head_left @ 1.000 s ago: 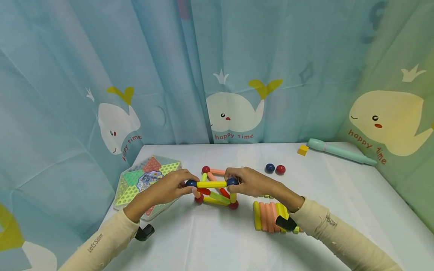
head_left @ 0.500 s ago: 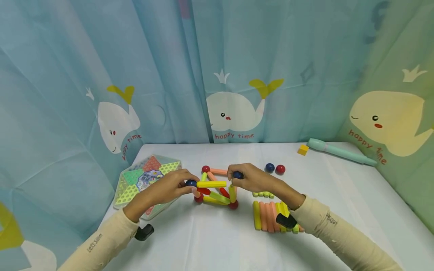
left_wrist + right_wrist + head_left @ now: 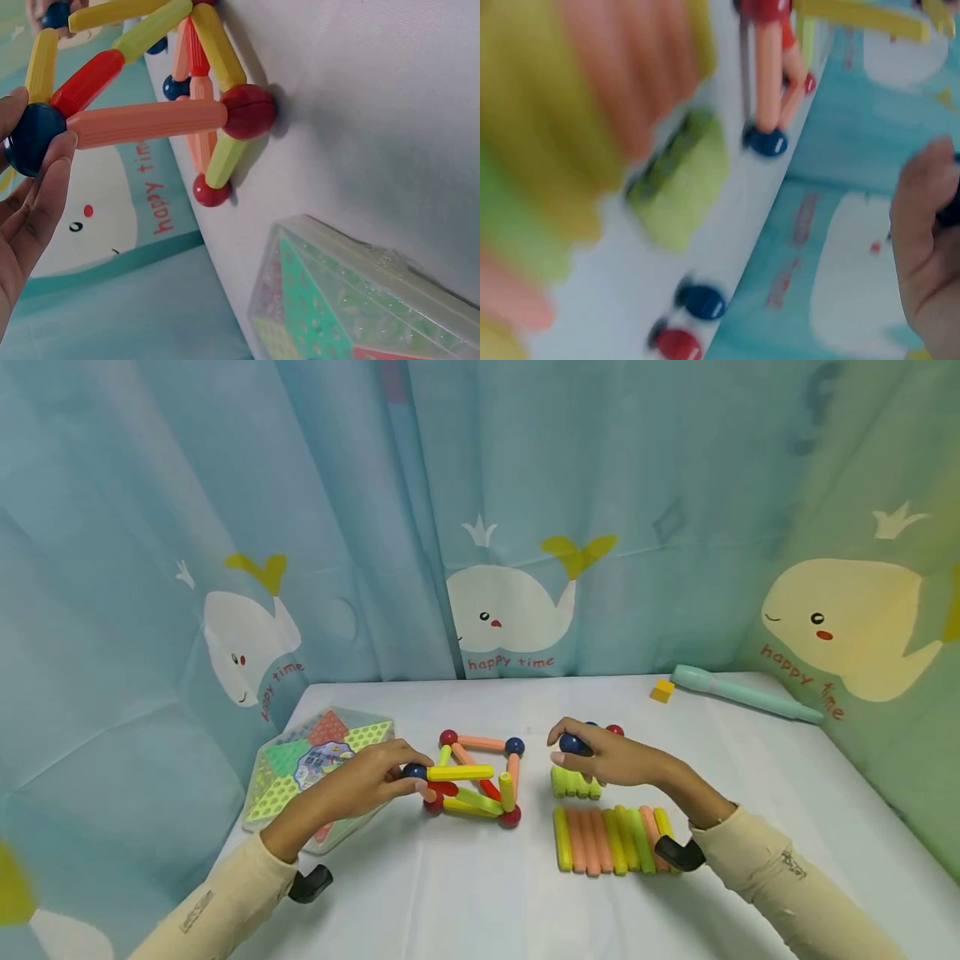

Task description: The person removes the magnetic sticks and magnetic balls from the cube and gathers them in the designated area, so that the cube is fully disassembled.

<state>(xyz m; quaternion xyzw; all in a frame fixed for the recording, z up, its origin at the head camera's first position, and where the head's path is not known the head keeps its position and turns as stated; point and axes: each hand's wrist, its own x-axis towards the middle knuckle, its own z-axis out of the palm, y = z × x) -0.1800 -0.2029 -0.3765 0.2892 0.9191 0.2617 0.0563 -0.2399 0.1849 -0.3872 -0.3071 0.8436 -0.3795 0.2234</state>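
My left hand point(image 3: 367, 777) pinches a blue ball point(image 3: 34, 140) at a raised corner of a frame built of magnetic rods and balls. From that ball a yellow rod point(image 3: 461, 772) sticks out to the right, its far end free. Beside that end, a second yellow rod point(image 3: 507, 792) stands on a red ball point(image 3: 510, 816) with a bare top. My right hand point(image 3: 618, 756) is to the right of the frame, above the short green rods point(image 3: 575, 782), gripping another blue ball point(image 3: 574, 744). A blue ball point(image 3: 514, 747) sits at the frame's back right corner.
A row of yellow, pink and green rods point(image 3: 615, 841) lies at the front right. Loose blue point(image 3: 703, 301) and red balls point(image 3: 676, 343) lie behind my right hand. A clear box point(image 3: 300, 768) stands left; a yellow block point(image 3: 662, 691) and teal pen-shaped object point(image 3: 750, 692) lie at the back right.
My right hand has pulled the blue ball off the two yellow rods, lifted it and carried it right. My left hand keeps its grip on its blue ball.
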